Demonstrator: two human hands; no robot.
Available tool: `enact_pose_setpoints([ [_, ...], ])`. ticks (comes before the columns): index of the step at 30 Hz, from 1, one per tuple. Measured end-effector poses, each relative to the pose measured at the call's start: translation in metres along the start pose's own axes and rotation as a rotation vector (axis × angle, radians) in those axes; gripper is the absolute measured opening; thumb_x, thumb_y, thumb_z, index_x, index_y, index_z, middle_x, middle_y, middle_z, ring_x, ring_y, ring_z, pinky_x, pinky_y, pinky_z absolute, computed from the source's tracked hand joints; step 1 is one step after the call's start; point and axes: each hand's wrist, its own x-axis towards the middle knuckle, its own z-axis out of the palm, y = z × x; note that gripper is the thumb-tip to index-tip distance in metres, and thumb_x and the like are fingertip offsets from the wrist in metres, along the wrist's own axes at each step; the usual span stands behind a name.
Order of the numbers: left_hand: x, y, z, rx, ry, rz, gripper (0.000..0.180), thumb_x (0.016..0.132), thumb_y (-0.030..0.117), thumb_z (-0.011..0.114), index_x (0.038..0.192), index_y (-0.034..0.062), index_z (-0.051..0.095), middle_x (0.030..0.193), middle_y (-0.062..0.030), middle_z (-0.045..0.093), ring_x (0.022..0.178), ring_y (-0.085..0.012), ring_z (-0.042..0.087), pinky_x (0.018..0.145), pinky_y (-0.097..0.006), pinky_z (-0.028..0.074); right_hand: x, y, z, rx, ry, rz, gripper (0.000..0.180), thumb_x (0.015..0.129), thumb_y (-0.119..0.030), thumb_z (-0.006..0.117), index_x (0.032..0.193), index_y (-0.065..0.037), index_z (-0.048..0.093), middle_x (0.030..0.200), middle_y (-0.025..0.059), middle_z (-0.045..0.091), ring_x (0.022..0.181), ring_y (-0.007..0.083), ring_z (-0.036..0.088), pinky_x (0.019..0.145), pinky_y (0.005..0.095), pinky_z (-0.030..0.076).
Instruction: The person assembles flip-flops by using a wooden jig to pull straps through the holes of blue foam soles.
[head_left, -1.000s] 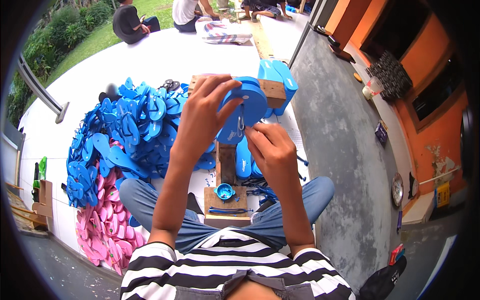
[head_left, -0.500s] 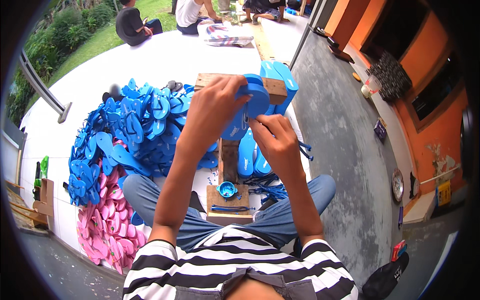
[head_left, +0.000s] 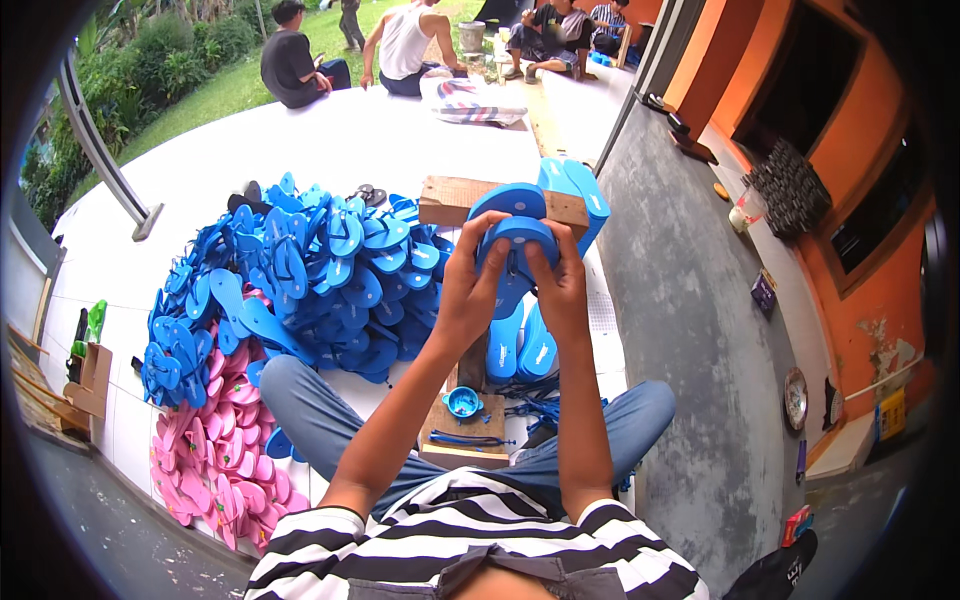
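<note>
Left hand [head_left: 470, 283] and right hand [head_left: 564, 276] pinch blue sandals [head_left: 521, 232] (rounded ends foremost), long axis pointing away.

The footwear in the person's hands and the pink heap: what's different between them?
The held footwear is blue, while the heap is pink. The held footwear is raised between the left hand and right hand; the heap lies loose on the floor to the person's left. The heap has far more pieces than the held footwear. Both are flip-flop style.
</note>
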Motion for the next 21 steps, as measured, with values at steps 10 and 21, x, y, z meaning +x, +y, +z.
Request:
enact_pose_setpoints([
  [10,-0.031,0.015,-0.004,-0.061,0.094,-0.121,0.023,0.095,0.004,0.059,0.118,0.0021,0.055,0.111,-0.0042,0.056,0.101,-0.0099,0.052,0.089,-0.023,0.042,-0.040,-0.014,0.019,-0.068,0.142,0.034,0.024,0.093,-0.014,0.066,0.112,-0.003,0.058,0.101,0.0104,0.062,0.097,0.0194,0.059,0.088,0.0324,0.046],
  [21,-0.002,-0.017,-0.004,-0.143,0.013,-0.145,0.021,0.097,0.012,0.059,0.117,0.0042,0.055,0.111,-0.0058,0.052,0.106,-0.0132,0.052,0.093,-0.027,0.041,-0.005,0.001,0.010,0.100,0.059,0.167,0.025,0.097,-0.019,0.062,0.116,-0.006,0.053,0.105,0.0043,0.055,0.096,0.0123,0.052,0.084,0.0259,0.044],
])
